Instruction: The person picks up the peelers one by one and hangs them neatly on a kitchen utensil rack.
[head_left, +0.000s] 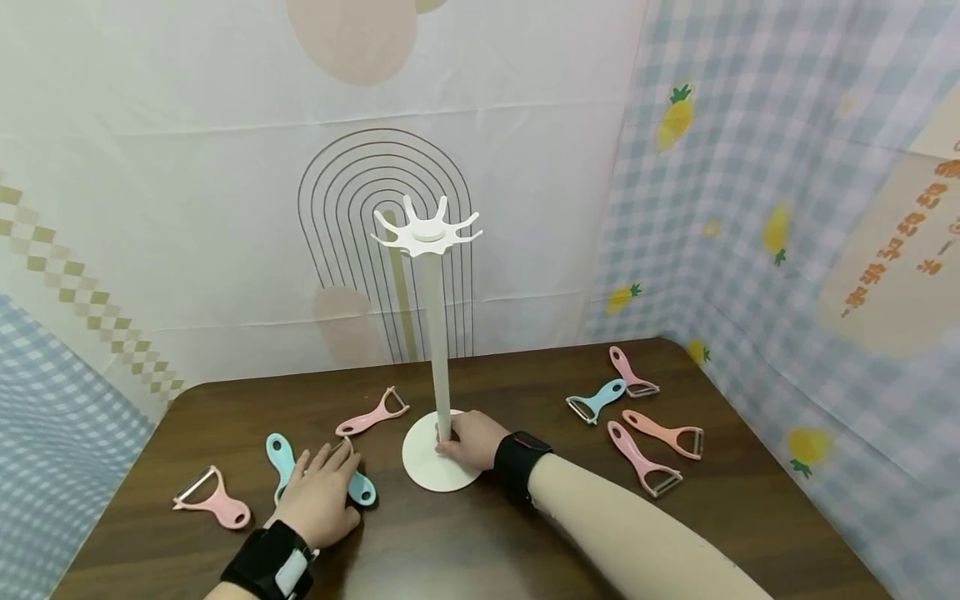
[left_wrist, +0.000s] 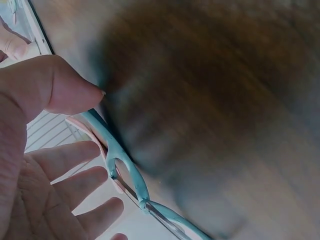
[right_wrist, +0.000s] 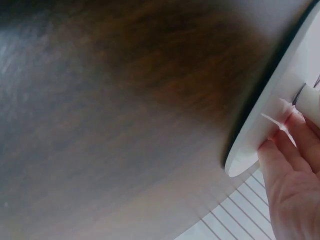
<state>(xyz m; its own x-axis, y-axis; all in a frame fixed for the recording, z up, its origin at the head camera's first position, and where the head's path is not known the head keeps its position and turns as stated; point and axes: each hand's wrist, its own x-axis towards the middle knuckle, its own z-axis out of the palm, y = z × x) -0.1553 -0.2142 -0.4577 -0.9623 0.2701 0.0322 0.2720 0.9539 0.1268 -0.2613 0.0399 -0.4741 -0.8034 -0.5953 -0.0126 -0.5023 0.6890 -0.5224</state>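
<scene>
A white stand [head_left: 437, 333] with several upturned hooks around its top rises from a round base near the table's middle. My right hand [head_left: 476, 442] grips the foot of its pole, thumb in front; in the right wrist view its fingers [right_wrist: 295, 145] lie against the base [right_wrist: 245, 155]. My left hand [head_left: 318, 500] reaches over two light-blue peelers, fingers mostly straight. One blue handle [head_left: 281, 454] shows left of that hand, another blue handle [head_left: 362, 489] right of it. In the left wrist view, the thumb [left_wrist: 75, 90] is by a blue peeler [left_wrist: 120, 155], fingers spread apart from it.
Pink peelers lie at the left [head_left: 225, 506] and behind the left hand [head_left: 367, 421]. On the right side are a blue peeler [head_left: 596, 402], an orange peeler [head_left: 663, 433] and two pink ones. A patterned cloth [head_left: 525, 208] hangs behind the brown table [head_left: 465, 550].
</scene>
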